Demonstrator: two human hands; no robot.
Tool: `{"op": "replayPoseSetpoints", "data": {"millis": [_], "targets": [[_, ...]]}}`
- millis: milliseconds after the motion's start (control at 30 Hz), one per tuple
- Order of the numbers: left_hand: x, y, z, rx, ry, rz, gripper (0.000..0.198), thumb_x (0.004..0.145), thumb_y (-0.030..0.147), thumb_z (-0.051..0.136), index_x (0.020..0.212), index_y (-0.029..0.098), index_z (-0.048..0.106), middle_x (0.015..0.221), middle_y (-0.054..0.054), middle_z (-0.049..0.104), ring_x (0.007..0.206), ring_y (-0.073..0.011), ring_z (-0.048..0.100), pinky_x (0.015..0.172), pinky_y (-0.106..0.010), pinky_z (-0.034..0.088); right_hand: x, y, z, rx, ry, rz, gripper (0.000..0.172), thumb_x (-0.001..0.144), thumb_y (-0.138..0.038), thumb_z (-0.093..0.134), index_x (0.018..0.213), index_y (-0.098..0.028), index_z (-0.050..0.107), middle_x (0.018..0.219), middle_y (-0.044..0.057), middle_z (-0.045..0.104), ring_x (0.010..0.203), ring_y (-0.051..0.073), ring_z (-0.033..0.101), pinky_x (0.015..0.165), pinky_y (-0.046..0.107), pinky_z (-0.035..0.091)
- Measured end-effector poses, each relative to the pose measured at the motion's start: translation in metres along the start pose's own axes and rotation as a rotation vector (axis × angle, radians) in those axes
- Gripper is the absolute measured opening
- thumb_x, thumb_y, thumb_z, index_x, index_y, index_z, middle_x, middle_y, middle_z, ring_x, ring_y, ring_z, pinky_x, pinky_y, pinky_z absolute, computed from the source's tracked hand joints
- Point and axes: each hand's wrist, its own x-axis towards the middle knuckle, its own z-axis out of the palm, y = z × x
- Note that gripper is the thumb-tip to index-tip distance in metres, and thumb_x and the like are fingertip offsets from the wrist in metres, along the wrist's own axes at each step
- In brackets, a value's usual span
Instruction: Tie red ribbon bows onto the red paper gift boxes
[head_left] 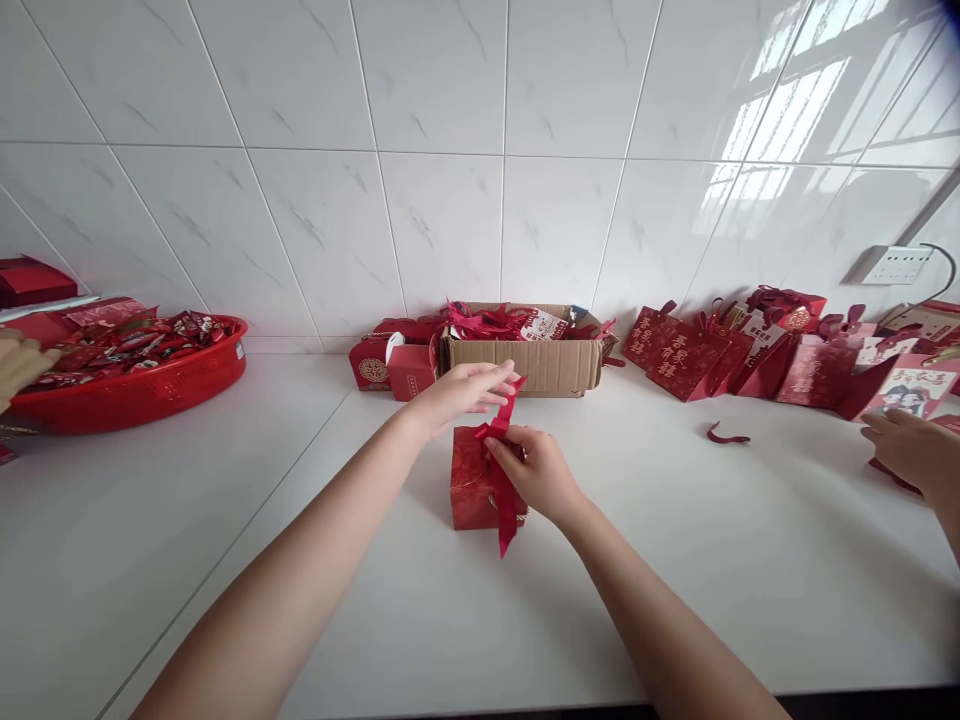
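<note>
On counter, red box at right hand, ribbons in carton

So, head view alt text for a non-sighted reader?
A person's right hand pinches a red ribbon at a red box on a white counter, the left hand by the ribbon's upper end. Behind stand a cardboard carton of red items, a heaped red basin to its left and red packages to its right.
</note>
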Motion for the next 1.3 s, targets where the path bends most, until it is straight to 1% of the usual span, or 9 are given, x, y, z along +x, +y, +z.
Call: {"op": "replayPoseSetpoints", "data": {"millis": [100, 233, 333, 467, 567, 700, 900, 1100, 1300], "targets": [[-0.003, -0.021, -0.007, 0.050, 0.173, 0.090, 0.045, 0.074, 0.060, 0.057, 0.086, 0.017, 0.066, 0.099, -0.008, 0.067, 0.095, -0.0214, 0.061, 0.085, -0.034, 0.044, 0.000, 0.001, -0.002, 0.082, -0.020, 0.031, 0.025, 0.087, -0.034, 0.046, 0.074, -0.020, 0.063, 0.069, 0.002, 0.064, 0.061, 0.016, 0.053, 0.057, 0.027, 0.041], [-0.029, -0.036, -0.012, 0.244, 0.098, 0.123, 0.034, 0.070, 0.050, 0.067, 0.083, 0.019, 0.067, 0.088, -0.005, 0.068, 0.088, -0.0211, 0.060, 0.083, -0.035, 0.044, 0.001, 0.002, -0.001, 0.103, -0.026, 0.021, 0.024, 0.086, -0.035, 0.048, 0.078, -0.021, 0.066, 0.073, 0.003, 0.065, 0.065, 0.017, 0.055, 0.059, 0.027, 0.043], [-0.042, -0.039, -0.009, 0.290, 0.144, 0.186, 0.026, 0.072, 0.044, 0.066, 0.077, 0.019, 0.067, 0.086, -0.004, 0.068, 0.087, -0.0208, 0.060, 0.085, -0.034, 0.043, 0.001, 0.002, -0.001, 0.120, -0.020, 0.014, 0.023, 0.086, -0.034, 0.048, 0.080, -0.020, 0.064, 0.074, 0.003, 0.065, 0.067, 0.016, 0.056, 0.060, 0.027, 0.044], [-0.042, -0.047, -0.005, 0.215, 0.187, 0.210, 0.023, 0.078, 0.041, 0.061, 0.076, 0.018, 0.062, 0.082, -0.003, 0.066, 0.083, -0.0183, 0.060, 0.080, -0.031, 0.044, 0.001, 0.001, -0.001, 0.215, 0.003, 0.011, 0.014, 0.085, -0.033, 0.051, 0.090, -0.021, 0.051, 0.073, 0.001, 0.068, 0.062, 0.015, 0.058, 0.060, 0.027, 0.044], [-0.041, -0.055, -0.002, 0.116, 0.126, 0.227, 0.021, 0.082, 0.038, 0.057, 0.077, 0.018, 0.054, 0.080, -0.001, 0.062, 0.081, -0.0163, 0.059, 0.078, -0.029, 0.045, 0.000, 0.002, 0.000, 0.259, 0.039, 0.033, 0.022, 0.083, -0.034, 0.054, 0.091, -0.023, 0.037, 0.070, -0.001, 0.068, 0.059, 0.015, 0.058, 0.059, 0.028, 0.043], [-0.043, -0.059, 0.000, 0.048, 0.043, 0.232, 0.015, 0.082, 0.033, 0.055, 0.083, 0.019, 0.049, 0.085, -0.001, 0.059, 0.084, -0.0152, 0.058, 0.078, -0.028, 0.045, 0.000, 0.002, 0.000, 0.279, 0.046, 0.039, 0.025, 0.083, -0.034, 0.054, 0.090, -0.024, 0.032, 0.068, -0.002, 0.067, 0.062, 0.016, 0.060, 0.061, 0.028, 0.044], [-0.042, -0.061, 0.005, 0.062, 0.100, 0.246, 0.018, 0.079, 0.032, 0.061, 0.084, 0.020, 0.048, 0.083, 0.000, 0.058, 0.082, -0.0140, 0.055, 0.075, -0.026, 0.044, -0.002, 0.000, -0.001, 0.220, 0.031, 0.008, 0.014, 0.085, -0.034, 0.052, 0.090, -0.023, 0.045, 0.069, -0.001, 0.067, 0.062, 0.014, 0.059, 0.061, 0.027, 0.042], [-0.043, -0.064, 0.009, 0.094, 0.170, 0.263, 0.021, 0.078, 0.036, 0.061, 0.081, 0.019, 0.049, 0.084, -0.001, 0.060, 0.081, -0.0145, 0.056, 0.073, -0.026, 0.045, -0.004, 0.000, -0.002, 0.142, 0.130, 0.053, 0.019, 0.081, -0.036, 0.057, 0.089, -0.020, 0.064, 0.084, 0.004, 0.070, 0.066, 0.015, 0.059, 0.062, 0.027, 0.046], [-0.045, -0.063, 0.011, 0.183, 0.194, 0.338, 0.014, 0.079, 0.029, 0.059, 0.084, 0.019, 0.050, 0.085, -0.001, 0.059, 0.084, -0.0144, 0.057, 0.077, -0.027, 0.045, -0.005, 0.000, -0.005, 0.030, 0.109, 0.053, 0.019, 0.082, -0.032, 0.057, 0.089, -0.023, 0.073, 0.082, 0.004, 0.068, 0.067, 0.015, 0.056, 0.065, 0.029, 0.046]]}}
